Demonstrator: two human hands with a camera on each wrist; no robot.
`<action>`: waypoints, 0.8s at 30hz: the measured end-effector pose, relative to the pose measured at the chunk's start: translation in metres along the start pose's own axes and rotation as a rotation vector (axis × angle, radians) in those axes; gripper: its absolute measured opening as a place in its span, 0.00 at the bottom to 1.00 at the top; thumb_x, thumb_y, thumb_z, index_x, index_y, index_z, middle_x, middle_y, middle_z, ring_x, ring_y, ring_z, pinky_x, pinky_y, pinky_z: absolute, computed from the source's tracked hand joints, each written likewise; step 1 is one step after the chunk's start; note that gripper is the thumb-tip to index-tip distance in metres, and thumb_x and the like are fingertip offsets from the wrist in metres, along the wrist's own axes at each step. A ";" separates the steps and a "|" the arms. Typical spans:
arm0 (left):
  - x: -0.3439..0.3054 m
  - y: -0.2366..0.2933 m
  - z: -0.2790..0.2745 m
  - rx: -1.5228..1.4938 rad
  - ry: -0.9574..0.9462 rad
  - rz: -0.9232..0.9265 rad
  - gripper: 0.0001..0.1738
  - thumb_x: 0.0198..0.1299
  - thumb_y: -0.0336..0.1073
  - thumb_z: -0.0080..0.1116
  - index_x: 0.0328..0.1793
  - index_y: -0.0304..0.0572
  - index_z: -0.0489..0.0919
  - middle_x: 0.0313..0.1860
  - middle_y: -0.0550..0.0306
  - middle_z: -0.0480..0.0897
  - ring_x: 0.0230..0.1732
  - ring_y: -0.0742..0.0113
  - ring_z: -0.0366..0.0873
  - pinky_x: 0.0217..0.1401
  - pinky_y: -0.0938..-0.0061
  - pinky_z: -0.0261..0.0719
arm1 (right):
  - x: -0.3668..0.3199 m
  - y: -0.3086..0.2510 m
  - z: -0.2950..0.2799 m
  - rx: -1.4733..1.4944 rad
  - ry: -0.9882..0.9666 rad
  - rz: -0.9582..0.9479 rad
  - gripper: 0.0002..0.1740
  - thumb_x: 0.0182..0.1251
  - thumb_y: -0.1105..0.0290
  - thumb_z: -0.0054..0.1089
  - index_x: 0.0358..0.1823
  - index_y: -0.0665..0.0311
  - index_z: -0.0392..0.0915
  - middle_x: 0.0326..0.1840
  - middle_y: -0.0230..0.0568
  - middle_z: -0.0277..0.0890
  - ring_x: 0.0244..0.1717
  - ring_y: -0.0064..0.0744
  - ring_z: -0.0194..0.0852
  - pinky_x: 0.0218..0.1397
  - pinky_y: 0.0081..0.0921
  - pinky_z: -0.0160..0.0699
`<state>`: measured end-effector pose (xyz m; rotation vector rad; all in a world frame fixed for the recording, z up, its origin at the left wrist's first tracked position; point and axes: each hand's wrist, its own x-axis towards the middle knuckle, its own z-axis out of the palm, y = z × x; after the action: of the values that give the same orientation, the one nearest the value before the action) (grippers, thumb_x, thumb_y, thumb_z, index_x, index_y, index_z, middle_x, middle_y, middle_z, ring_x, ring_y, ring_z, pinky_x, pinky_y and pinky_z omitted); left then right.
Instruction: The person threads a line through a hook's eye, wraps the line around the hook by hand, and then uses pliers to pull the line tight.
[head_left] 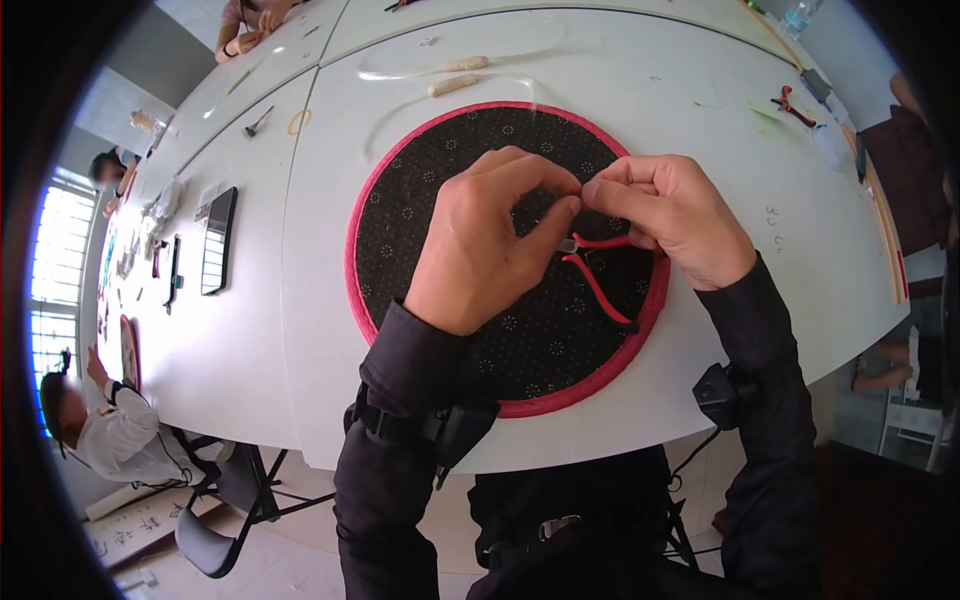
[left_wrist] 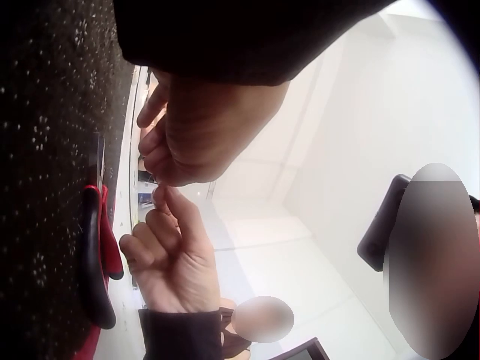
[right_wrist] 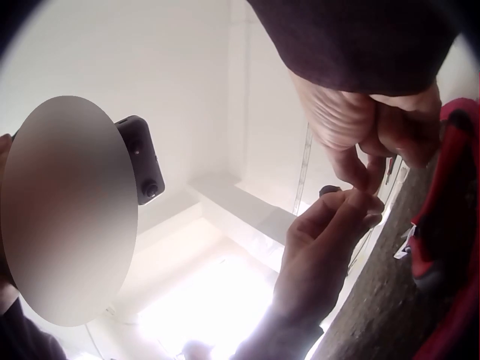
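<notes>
Above a round black mat (head_left: pixel 430 230) with a red rim, the left hand (head_left: pixel 485 240) and right hand (head_left: pixel 680 215) meet at their fingertips. Thumb and index finger of each are pinched together; whatever lies between them is too small or hidden to tell. Red-handled pliers (head_left: pixel 600 290) lie on the mat beneath the right hand, their jaws partly hidden by the left thumb. In the left wrist view the right hand (left_wrist: pixel 176 255) faces the left hand (left_wrist: pixel 214 127), with the pliers (left_wrist: pixel 97 255) on the mat alongside.
Two clear loops with beige grips (head_left: pixel 458 85) lie beyond the mat. A phone (head_left: pixel 218 242) and a small brush-like tool (head_left: pixel 258 122) are at the left. Another pair of pliers (head_left: pixel 793 107) lies at the far right, near a wooden strip (head_left: pixel 880 225). Other people sit around the table.
</notes>
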<state>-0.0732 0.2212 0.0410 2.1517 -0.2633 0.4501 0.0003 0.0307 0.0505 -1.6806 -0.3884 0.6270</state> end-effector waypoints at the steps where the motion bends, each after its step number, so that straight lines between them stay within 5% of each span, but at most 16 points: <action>1: 0.000 0.001 0.000 -0.002 0.008 0.002 0.06 0.56 0.23 0.67 0.40 0.32 0.85 0.38 0.52 0.86 0.42 0.63 0.84 0.47 0.72 0.79 | 0.000 0.000 0.001 0.001 0.004 -0.002 0.10 0.71 0.65 0.66 0.41 0.67 0.85 0.27 0.23 0.80 0.24 0.08 0.67 0.26 0.12 0.62; 22: -0.001 0.005 0.002 -0.026 0.020 -0.097 0.05 0.57 0.27 0.67 0.38 0.33 0.85 0.33 0.55 0.87 0.36 0.72 0.84 0.43 0.75 0.80 | -0.001 0.000 -0.002 -0.003 -0.031 0.003 0.11 0.71 0.66 0.64 0.41 0.68 0.85 0.27 0.23 0.79 0.24 0.08 0.66 0.26 0.12 0.63; 24: -0.001 -0.001 0.007 -0.057 0.058 -0.049 0.04 0.55 0.27 0.66 0.37 0.35 0.85 0.32 0.54 0.86 0.31 0.66 0.83 0.33 0.73 0.77 | -0.001 0.000 -0.002 -0.003 -0.036 0.002 0.10 0.71 0.66 0.63 0.41 0.68 0.85 0.28 0.24 0.79 0.25 0.08 0.67 0.26 0.12 0.63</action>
<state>-0.0725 0.2166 0.0359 2.0818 -0.1888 0.4704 0.0007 0.0290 0.0508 -1.6747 -0.4136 0.6591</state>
